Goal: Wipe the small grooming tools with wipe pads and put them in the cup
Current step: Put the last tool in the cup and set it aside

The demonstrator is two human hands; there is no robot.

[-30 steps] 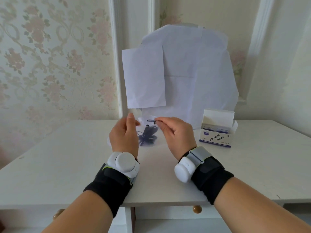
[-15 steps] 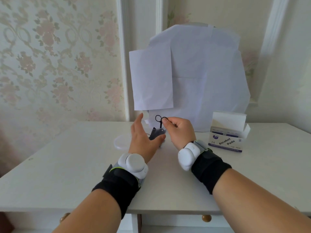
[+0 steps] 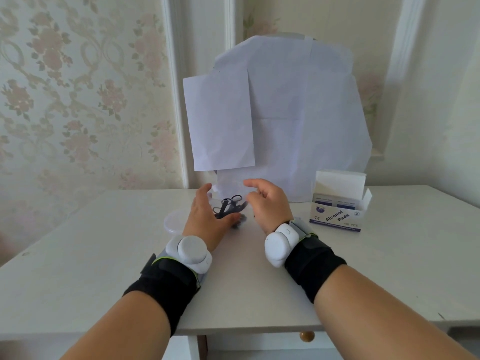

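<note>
One cup, one lid, one pad box.

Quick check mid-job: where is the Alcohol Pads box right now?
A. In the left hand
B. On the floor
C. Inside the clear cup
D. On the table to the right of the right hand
D: the Alcohol Pads box stands open on the table, right of the right hand, untouched.
</note>
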